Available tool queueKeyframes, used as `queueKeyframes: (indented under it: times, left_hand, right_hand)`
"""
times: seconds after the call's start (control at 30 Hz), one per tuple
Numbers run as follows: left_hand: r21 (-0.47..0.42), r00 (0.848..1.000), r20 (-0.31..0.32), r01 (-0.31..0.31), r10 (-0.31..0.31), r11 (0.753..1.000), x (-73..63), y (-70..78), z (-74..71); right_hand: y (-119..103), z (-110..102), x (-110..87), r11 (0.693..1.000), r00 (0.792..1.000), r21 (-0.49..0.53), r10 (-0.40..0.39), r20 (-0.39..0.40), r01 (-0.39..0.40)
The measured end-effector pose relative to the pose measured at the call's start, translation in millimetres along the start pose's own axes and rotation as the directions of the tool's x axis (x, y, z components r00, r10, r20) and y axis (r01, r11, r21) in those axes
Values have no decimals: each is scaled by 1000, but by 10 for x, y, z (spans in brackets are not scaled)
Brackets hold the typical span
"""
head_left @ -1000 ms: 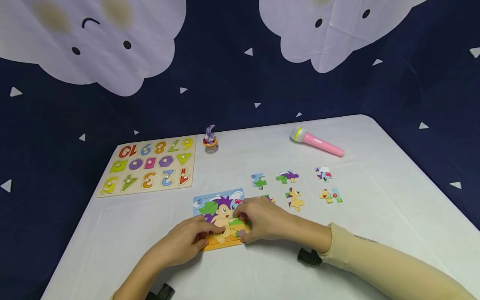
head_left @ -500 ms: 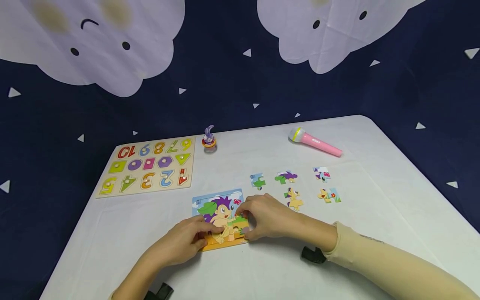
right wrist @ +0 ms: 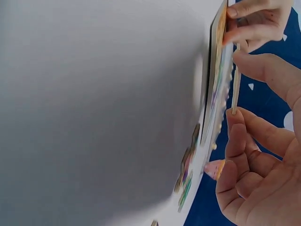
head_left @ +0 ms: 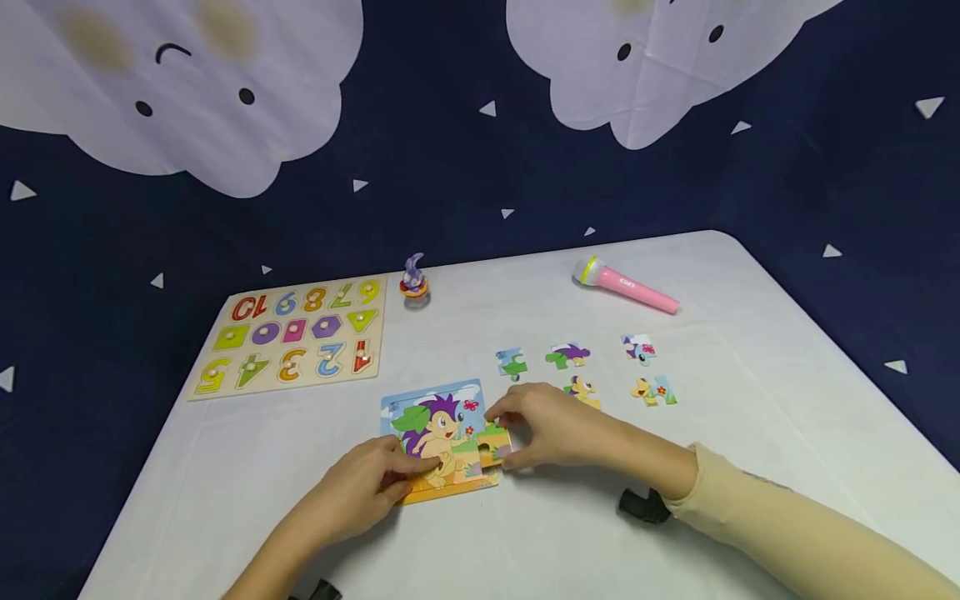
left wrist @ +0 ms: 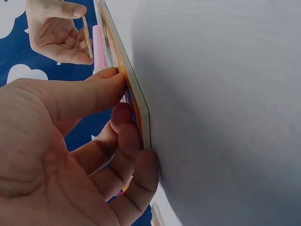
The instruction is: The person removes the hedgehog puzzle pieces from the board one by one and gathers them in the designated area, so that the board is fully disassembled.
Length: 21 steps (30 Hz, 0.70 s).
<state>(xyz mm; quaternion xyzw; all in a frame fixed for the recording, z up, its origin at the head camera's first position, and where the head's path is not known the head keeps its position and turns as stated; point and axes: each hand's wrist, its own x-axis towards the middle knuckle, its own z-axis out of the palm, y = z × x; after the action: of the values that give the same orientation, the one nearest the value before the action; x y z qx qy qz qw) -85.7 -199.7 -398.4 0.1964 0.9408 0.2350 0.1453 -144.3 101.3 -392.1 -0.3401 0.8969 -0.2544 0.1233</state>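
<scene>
A small jigsaw board [head_left: 442, 429] with a purple-haired hedgehog picture lies near the table's front. My left hand [head_left: 367, 475] holds it at its lower left corner, the index finger laid over the picture; in the left wrist view, thumb and fingers grip the edge of the board [left wrist: 137, 103]. My right hand [head_left: 562, 429] pinches a green-and-orange puzzle piece [head_left: 492, 447] by opposite edges between thumb and fingertips. That piece overlaps the board's right side. In the right wrist view the piece [right wrist: 236, 92] stands raised off the board, seen edge-on.
Several loose puzzle pieces, one a leaf piece [head_left: 512, 362], lie behind and right of the board. A wooden number board [head_left: 288, 337] sits at the back left, with a purple toy figure [head_left: 414, 279] beside it. A pink toy microphone [head_left: 630, 287] lies at the back right.
The right hand has lifted the puzzle piece off the board's lower right area and moved it a little to the right. The left hand keeps its hold on the board.
</scene>
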Motion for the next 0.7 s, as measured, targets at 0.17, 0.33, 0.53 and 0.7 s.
queueKeyframes:
  times: [0.17, 0.33, 0.53, 0.7]
  left_hand:
    - [28, 999, -29, -14, 15, 999, -27, 3, 7]
    - [106, 984, -159, -67, 83, 992, -83, 4, 38]
    - [133, 959, -267, -59, 94, 989, -126, -25, 35]
    - [109, 977, -213, 5, 19, 994, -145, -76, 16]
  right_hand:
    - [61, -57, -60, 1000, 1000, 3, 7, -15, -7]
    - [165, -144, -163, 1000, 999, 20, 3, -41, -2]
    - [314, -257, -308, 998, 996, 55, 30, -87, -25]
    - [401, -314, -419, 997, 993, 59, 64, -101, -58]
